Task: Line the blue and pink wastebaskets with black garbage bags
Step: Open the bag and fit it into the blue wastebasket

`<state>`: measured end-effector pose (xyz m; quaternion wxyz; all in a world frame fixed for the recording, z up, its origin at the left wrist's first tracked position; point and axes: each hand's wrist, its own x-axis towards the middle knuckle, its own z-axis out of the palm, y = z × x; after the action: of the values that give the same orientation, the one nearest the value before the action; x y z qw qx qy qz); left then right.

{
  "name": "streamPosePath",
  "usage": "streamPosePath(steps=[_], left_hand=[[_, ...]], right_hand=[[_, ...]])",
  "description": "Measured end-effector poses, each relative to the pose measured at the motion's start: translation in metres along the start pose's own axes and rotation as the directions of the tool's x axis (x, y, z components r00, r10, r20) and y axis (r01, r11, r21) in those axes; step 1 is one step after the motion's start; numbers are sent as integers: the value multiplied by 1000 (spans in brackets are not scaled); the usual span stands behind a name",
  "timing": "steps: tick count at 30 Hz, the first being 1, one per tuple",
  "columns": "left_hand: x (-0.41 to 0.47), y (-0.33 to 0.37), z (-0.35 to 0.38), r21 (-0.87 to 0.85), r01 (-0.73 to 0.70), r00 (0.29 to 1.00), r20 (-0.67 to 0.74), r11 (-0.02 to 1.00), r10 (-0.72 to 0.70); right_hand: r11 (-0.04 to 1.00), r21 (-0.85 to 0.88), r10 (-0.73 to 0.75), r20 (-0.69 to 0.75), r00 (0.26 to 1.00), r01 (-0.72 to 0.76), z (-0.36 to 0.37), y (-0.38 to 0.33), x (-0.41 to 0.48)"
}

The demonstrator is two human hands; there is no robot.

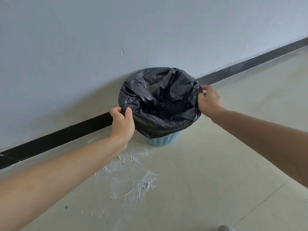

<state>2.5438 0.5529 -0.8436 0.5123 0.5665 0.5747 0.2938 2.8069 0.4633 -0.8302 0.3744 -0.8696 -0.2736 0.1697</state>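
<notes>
Black garbage bag (160,104) drapes over the blue wastebasket (160,140), which stands on a pale floor (225,164) smeared with white plaster (133,180). The left hand (122,124) pinches the bag's near-left edge; the right hand (209,101) grips its right edge. What may be a shoe tip (225,228) shows nearest. Behind, a black baseboard (66,132) meets a grey wall (116,30).

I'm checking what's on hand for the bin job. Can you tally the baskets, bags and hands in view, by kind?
Blue wastebasket: 1
Black garbage bag: 1, draped over the basket's rim
Pink wastebasket: 0 in view
Hands: 2, left hand and right hand, each pinching the bag's edge
Total: 4
</notes>
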Motion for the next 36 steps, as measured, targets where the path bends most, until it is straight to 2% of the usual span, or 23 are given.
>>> streamPosePath(steps=[3,6,10,11,12,13,14,15,16,17,18,19,21,23,25,27,28,29,30,31,33,34,36], left_hand=[[-1,-10,0,-76,9,1000,26,997,-7],[5,-12,-2,-25,-39,999,32,999,40],[20,7,-6,204,-58,962,-250,977,110],[24,11,-8,250,-139,933,-292,958,212],[30,16,-9,316,-303,882,-263,899,390],[36,21,-9,387,-494,802,-145,779,580],[42,28,-10,423,-659,695,28,622,718],[48,34,-10,427,-776,587,223,463,778],[54,40,-7,420,-848,495,410,324,766],[60,44,-2,420,-883,436,565,211,701],[63,47,5,439,-891,415,684,116,600],[63,49,12,473,-880,432,761,43,483],[69,54,25,607,-793,581,778,-47,237],[75,58,30,736,-669,741,672,-104,-14],[78,58,29,764,-621,783,599,-175,-166],[78,57,27,746,-648,762,633,-154,-140],[79,55,25,733,-676,737,675,-73,-39],[78,54,23,713,-699,714,689,55,125],[78,52,20,678,-713,695,646,182,315],[77,50,16,642,-720,675,560,263,481],[75,46,7,627,-723,634,437,289,638],[74,42,4,633,-722,628,432,278,647],[74,35,-1,632,-716,655,463,295,597]], right_hand=[[996,41,84,26,996,-85,2,-2,-5],[994,37,97,37,995,-99,0,-6,-5],[993,-71,95,-32,995,-97,-4,-16,4],[989,-147,13,-79,997,-25,-5,-19,6],[964,-244,-136,-110,985,106,-6,-24,8],[896,-351,-325,-106,940,271,-7,-29,10],[789,-436,-505,-58,861,433,-7,-35,12],[667,-484,-635,31,772,567,-6,-42,14],[556,-494,-704,148,694,669,-3,-49,17],[463,-487,-725,273,632,741,3,-54,19],[395,-482,-696,399,597,782,11,-58,19],[356,-492,-620,512,595,794,22,-61,16],[350,-561,-400,634,661,750,42,-64,17],[374,-635,-220,647,730,676,53,-60,22],[380,-674,-104,650,753,633,55,-56,29],[361,-680,-75,661,747,638,54,-54,38],[372,-673,-118,649,752,640,54,-54,42],[400,-660,-206,611,764,636,53,-57,44],[426,-641,-330,547,770,638,54,-61,47],[444,-611,-454,477,753,655,56,-66,48],[483,-529,-574,410,709,697,67,-75,48],[518,-489,-553,435,711,702,76,-79,48],[606,-456,-354,579,734,652,98,-84,49]])
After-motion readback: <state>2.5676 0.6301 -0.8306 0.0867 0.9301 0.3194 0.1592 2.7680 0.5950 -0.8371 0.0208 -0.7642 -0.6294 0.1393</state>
